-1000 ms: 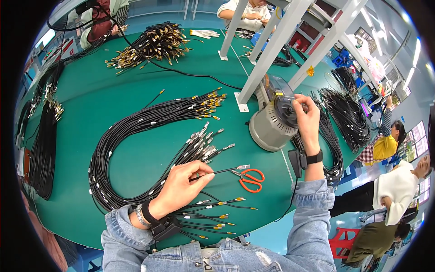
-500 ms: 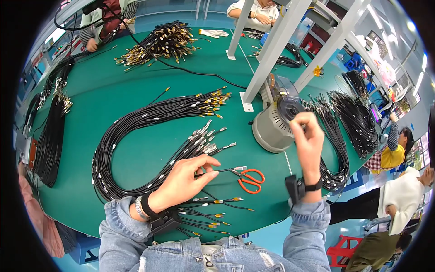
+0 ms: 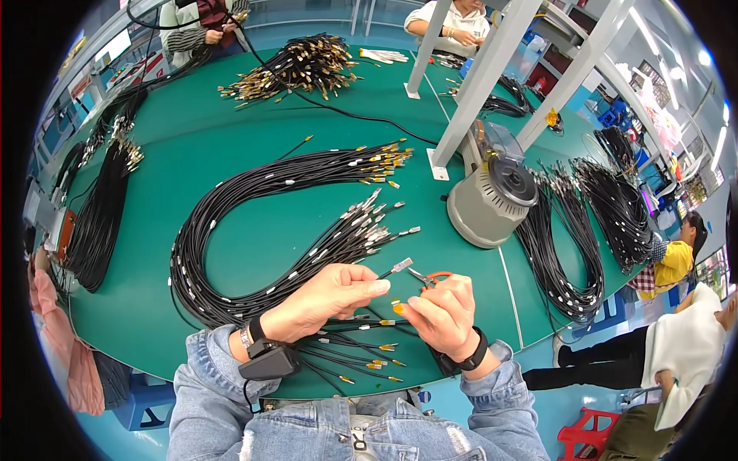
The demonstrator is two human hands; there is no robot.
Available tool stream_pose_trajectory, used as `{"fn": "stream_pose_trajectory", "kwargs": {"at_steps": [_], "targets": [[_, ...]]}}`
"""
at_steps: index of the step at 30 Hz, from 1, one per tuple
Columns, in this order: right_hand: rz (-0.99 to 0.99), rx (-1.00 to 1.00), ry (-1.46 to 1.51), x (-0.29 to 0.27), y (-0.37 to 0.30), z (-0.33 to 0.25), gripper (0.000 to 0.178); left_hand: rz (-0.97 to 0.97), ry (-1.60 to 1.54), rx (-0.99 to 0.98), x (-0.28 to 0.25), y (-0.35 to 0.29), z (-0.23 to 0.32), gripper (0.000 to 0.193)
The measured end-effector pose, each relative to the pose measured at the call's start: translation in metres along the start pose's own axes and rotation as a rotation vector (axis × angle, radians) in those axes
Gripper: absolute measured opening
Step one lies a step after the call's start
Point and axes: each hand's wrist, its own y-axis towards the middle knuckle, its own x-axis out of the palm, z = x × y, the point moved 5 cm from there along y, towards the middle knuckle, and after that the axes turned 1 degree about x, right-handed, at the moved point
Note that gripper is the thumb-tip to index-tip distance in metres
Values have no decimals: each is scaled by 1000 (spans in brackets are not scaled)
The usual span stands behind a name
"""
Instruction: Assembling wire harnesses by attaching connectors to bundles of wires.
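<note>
Near the table's front, my left hand is closed, thumb and forefinger pinching a black cable just behind its silver-white connector. My right hand has come close on the right, its fingers closed. A small yellow piece shows at its thumb and fingertip; whether it is a loose tab or a cable end I cannot tell. Scissors with orange-red handles lie just beyond, partly covered by the right hand. Below both hands, several black cables with yellow-tagged ends fan out on the table.
On the green table lies a large curved bundle of black cables. A grey round machine stands right, beside a metal post. More bundles lie farther right, a cable heap at the back. Co-workers sit across.
My right hand has come down from the grey machine to beside my left hand, and the yellow piece now shows at its fingertips. My left hand still pinches the cable. The view has shifted slightly.
</note>
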Motion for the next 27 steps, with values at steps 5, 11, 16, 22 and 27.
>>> {"fn": "stream_pose_trajectory", "kwargs": {"at_steps": [5, 11, 16, 22, 27], "targets": [[0, -72, -59, 3, 1, -13, 32, -43, 44, 9, 5, -7, -5, 16], [1, -85, -90, 0, 1, -20, 32, -5, 106, 94, 8, -13, 0, 14], [-46, -8, -96, -1, -2, -19, 30, 65, 145, 199, 11, -21, 5, 13], [-120, 732, 453, 8, -24, 2, 22, 130, 280, 364, 8, -20, 3, 14], [-35, 1149, 1079, 18, -26, -8, 17, 172, 376, 430, 9, -17, -1, 14]]}}
